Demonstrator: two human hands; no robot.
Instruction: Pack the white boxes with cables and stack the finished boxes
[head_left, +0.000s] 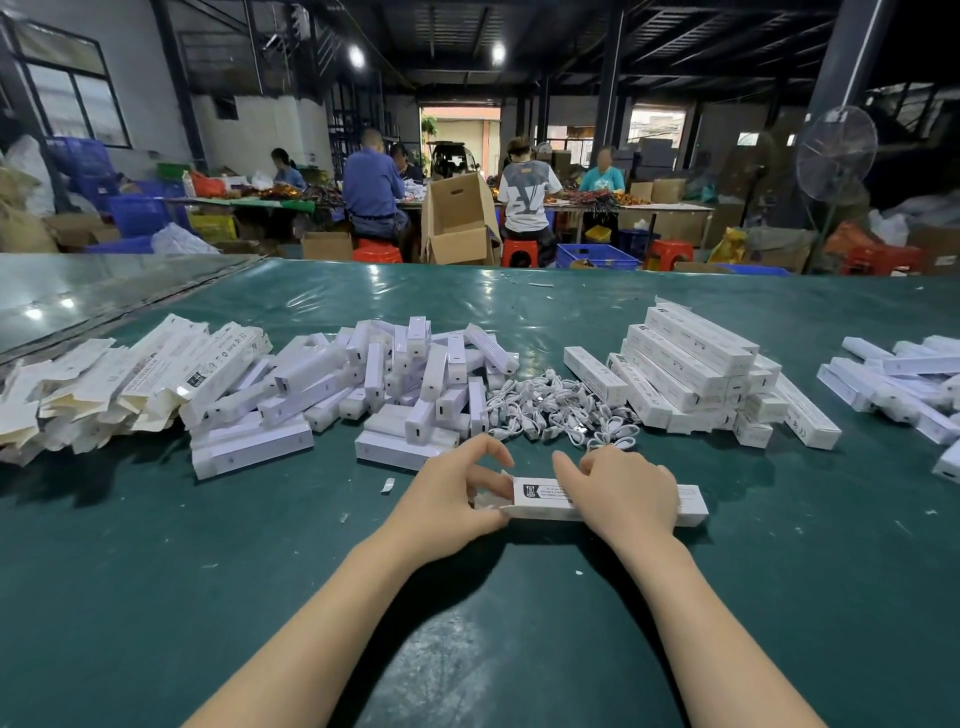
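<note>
You've got one long white cardboard box with a black printed label (540, 492) lying flat on the green plastic-covered table (208, 561), right in front of you. Your right hand (623, 493) lies over its middle, fingers curled round it, pinning it down. Your left hand (457, 493) pinches at the box's left end, which is open, the flap not yet tucked. Whether a cable is inside, I can't tell. I'd call this one nearly closed.

Done so far: a stack of closed white boxes (691, 358), up and to your right. Plenty is left: a tangle of white cables (561, 410) just beyond your hands, a heap of white plastic units (415, 374) to its left, and flat unfolded white cartons (104, 384) far left.

For room, there's bare green on both sides of the box and a short, open path past the cables to the stack. The table's near edge is out of view.
</note>
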